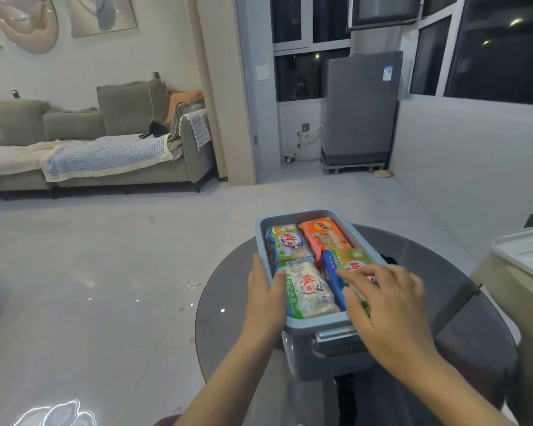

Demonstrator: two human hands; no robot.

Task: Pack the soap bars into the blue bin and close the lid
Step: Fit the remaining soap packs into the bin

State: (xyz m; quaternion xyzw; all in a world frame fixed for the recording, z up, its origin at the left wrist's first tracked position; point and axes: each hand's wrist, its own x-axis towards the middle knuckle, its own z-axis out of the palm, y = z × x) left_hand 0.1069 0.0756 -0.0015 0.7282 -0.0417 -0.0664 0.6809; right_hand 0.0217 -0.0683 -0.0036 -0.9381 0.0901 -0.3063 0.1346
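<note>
The blue bin [317, 325] stands open on a round dark glass table [443, 272]. Several wrapped soap bars fill it: a green-and-white bar [310, 292] near left, a blue-and-orange bar [340, 265] near right, a green-orange bar [285, 242] far left and an orange bar [322, 236] far right. My left hand [266, 298] grips the bin's left rim, thumb inside. My right hand [388, 305] lies over the near right bar, its straight fingers pressing on the wrapper. No lid is on the bin.
A white lid or container top [526, 255] rests on a beige piece at the right edge. Beyond the table lies light tiled floor, with a grey sofa [105, 142] at the far left and a grey appliance [359, 112] by the windows.
</note>
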